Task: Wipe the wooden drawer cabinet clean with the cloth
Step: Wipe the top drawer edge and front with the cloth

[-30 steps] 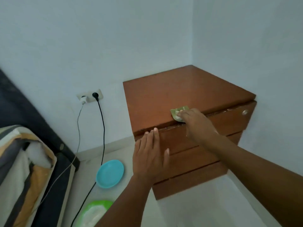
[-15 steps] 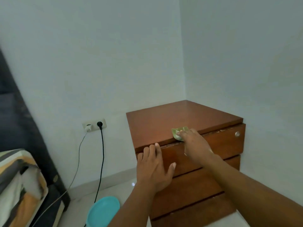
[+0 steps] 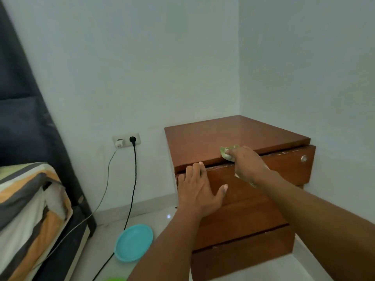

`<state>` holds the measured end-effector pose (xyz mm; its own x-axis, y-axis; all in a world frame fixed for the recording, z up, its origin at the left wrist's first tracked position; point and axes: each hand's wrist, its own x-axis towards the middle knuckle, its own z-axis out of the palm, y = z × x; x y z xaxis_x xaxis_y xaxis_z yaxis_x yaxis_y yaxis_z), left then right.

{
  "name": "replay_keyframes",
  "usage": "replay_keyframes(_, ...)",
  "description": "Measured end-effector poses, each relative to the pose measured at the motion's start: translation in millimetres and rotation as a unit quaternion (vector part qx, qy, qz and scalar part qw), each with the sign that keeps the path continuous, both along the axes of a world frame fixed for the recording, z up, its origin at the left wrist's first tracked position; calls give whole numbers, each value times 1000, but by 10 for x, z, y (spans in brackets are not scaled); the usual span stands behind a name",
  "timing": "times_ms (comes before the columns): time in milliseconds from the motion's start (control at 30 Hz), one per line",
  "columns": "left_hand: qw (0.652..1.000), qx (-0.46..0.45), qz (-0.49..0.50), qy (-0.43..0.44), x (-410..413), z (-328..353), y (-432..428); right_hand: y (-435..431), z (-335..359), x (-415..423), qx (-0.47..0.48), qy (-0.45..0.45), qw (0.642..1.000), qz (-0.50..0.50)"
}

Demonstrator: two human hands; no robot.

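Note:
A brown wooden drawer cabinet (image 3: pixel 233 136) with three drawer fronts stands in the corner of the room. My right hand (image 3: pixel 246 165) grips a small pale green cloth (image 3: pixel 227 152) and presses it on the front edge of the cabinet top, above the top drawer. My left hand (image 3: pixel 199 188) lies flat with fingers spread on the left part of the top drawer front, fingertips at the gap under the top. A round metal lock (image 3: pixel 303 158) sits at the top drawer's right end.
A wall socket (image 3: pixel 126 140) with a white charger and a black cable (image 3: pixel 133 183) is left of the cabinet. A turquoise plate (image 3: pixel 134 242) lies on the pale floor. A bed with striped bedding (image 3: pixel 30 209) and a dark headboard (image 3: pixel 24 118) fills the left side.
My head first tilted upward and has now dropped a little, so the cabinet sits lower in view than a second ago. Both hands keep their places on the cabinet front edge.

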<state>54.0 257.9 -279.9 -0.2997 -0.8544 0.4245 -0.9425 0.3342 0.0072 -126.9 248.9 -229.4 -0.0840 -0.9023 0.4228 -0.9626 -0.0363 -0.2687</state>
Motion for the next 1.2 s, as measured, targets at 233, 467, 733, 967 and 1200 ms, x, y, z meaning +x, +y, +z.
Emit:
replay_keyframes(233, 1000, -15, 3, -3, -34, 31, 154, 75, 58, -1, 8, 10, 1000, 3)
replay_keyframes(467, 997, -46, -49, 36, 296, -17, 353, 278, -128, 281, -56, -43, 992, 102)
replay_keyframes(733, 998, 37, -5, 46, 885, -91, 517, 481, -449, 887, -114, -61, 977, 171)
replay_keyframes(967, 999, 52, -5, -2, 831, -66, 579, 610, -580, 934, -106, 26, 975, 194)
replay_keyframes(1200, 999, 23, 22, -36, 766, -137, 558, 550, -659, 872, -111, 13, 974, 196)
